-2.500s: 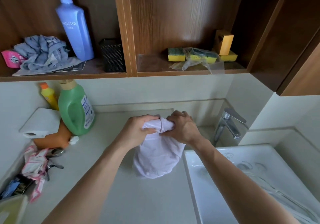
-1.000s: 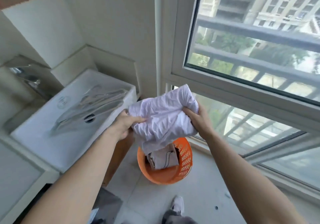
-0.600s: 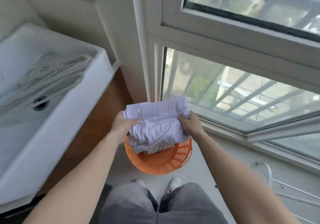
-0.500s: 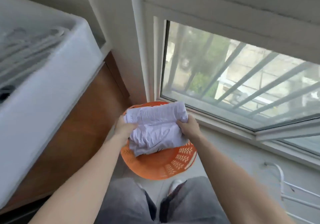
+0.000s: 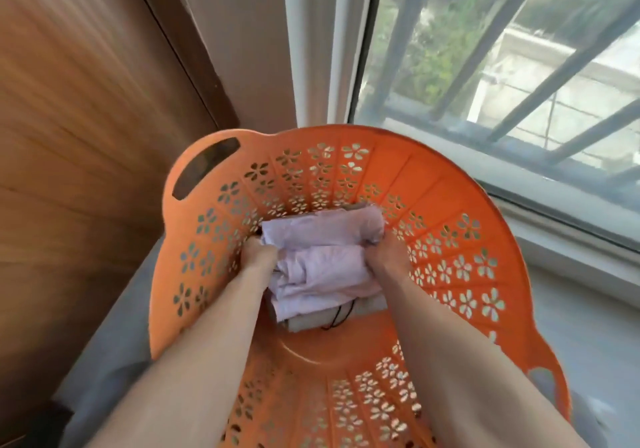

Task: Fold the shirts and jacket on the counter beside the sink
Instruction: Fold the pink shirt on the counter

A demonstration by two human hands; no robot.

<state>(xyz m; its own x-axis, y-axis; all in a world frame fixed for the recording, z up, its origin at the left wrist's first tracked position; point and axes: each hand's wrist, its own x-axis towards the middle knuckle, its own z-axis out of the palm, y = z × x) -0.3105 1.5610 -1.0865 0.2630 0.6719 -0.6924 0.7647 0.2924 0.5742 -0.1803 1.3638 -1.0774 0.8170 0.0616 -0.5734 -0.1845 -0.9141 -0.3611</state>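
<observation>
A folded pale lilac shirt [image 5: 322,257] lies deep inside an orange plastic laundry basket [image 5: 446,212] with flower-shaped holes. My left hand [image 5: 258,257] grips the shirt's left edge and my right hand [image 5: 388,255] grips its right edge. Under the shirt sits another folded garment [image 5: 329,319], pale grey-white with a black cord showing. Both forearms reach down into the basket from the bottom of the view.
The basket stands on the floor between a brown wooden cabinet side [image 5: 79,156] on the left and a low window [image 5: 502,66] with metal bars on the right. A white window sill [image 5: 571,250] runs along the right. Grey trouser fabric [image 5: 114,343] shows lower left.
I turned from the counter by the sink to the basket on the floor. The shirt went down with both hands from above the basket into it, onto the other folded garment.
</observation>
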